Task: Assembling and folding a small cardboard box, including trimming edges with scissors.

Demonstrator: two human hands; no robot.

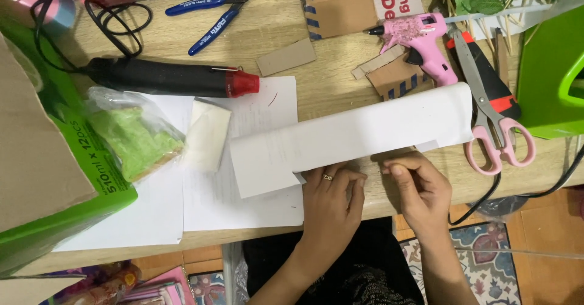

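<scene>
Hands at near table edge, both on rolled white paper (353,138) lying slantwise across wooden table (328,95). Left hand (331,195), ring on finger, fingers curled together, tips pressing roll's lower edge. Right hand (417,186) pinching same edge, thumb against fingertips. Pink glue gun (420,40) beyond roll, pink-handled scissors (496,122) just right, black heat gun (170,79) far left.

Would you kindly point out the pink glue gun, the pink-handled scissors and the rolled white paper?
pink glue gun (426,37): head view, on its body above the handle.
pink-handled scissors (486,101): head view, near the blades' pivot.
rolled white paper (359,136): head view, mid-roll.
</scene>
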